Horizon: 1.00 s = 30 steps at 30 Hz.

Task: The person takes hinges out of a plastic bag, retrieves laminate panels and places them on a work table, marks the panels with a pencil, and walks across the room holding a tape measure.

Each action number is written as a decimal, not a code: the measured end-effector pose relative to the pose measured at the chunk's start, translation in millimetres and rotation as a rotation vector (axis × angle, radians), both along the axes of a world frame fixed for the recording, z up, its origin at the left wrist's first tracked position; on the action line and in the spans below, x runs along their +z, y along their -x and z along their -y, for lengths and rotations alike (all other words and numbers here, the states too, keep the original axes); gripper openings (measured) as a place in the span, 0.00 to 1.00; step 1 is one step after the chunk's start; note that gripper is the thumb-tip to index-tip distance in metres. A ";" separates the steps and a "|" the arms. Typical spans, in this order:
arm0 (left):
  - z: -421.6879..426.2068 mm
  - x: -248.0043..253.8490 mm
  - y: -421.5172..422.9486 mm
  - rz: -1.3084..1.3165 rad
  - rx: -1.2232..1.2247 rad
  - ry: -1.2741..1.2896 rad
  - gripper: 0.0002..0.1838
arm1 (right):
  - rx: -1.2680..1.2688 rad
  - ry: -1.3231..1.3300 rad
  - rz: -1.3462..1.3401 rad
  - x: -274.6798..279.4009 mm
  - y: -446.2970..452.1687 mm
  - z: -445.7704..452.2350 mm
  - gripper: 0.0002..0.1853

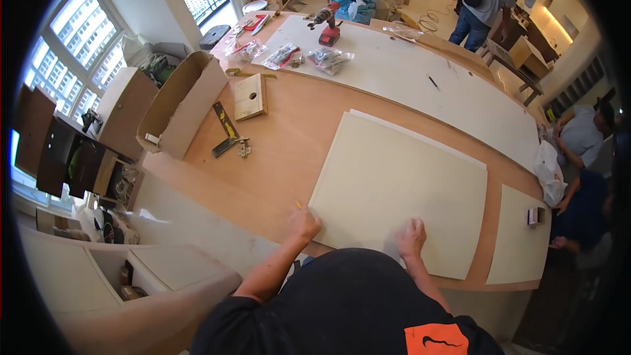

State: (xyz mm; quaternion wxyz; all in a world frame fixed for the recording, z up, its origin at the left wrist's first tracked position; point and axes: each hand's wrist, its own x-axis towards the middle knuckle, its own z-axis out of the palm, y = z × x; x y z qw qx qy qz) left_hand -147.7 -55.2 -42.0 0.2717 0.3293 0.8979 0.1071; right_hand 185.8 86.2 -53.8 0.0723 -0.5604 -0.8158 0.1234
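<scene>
A pale cream panel [401, 184] lies flat on the wood-brown tabletop in front of me, with a second sheet edge showing beneath its far side. My left hand [304, 223] is closed at the panel's near left corner. A yellow pencil [299, 205] sticks up from its fingers. Over the near part of the panel is my right hand [412, 238], its fingers loosely bent and a little apart, with nothing visible in them. A try square [225, 130] and a metal hinge [244, 148] lie left of the panel, near a small wooden block with a hole [250, 97].
A long white board [394, 66] spans the table's far side, bearing a red cordless drill [328, 24] and bagged hardware [330, 59]. An open cardboard box [187, 102] stands left. A narrow panel [517, 243] lies right, beside other people. Another person [485, 3] stands behind.
</scene>
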 end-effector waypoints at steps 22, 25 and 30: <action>5.2 -26.9 3.1 0.073 0.011 -0.101 0.27 | 0.093 0.019 -0.063 22.0 -19.6 16.3 0.34; 8.9 -47.4 10.6 0.162 -0.008 -0.195 0.26 | 0.108 0.079 -0.056 14.3 -21.1 13.7 0.35; 9.6 -85.4 22.6 0.086 0.060 -0.220 0.25 | -0.068 0.239 -0.315 15.1 -28.7 -12.8 0.35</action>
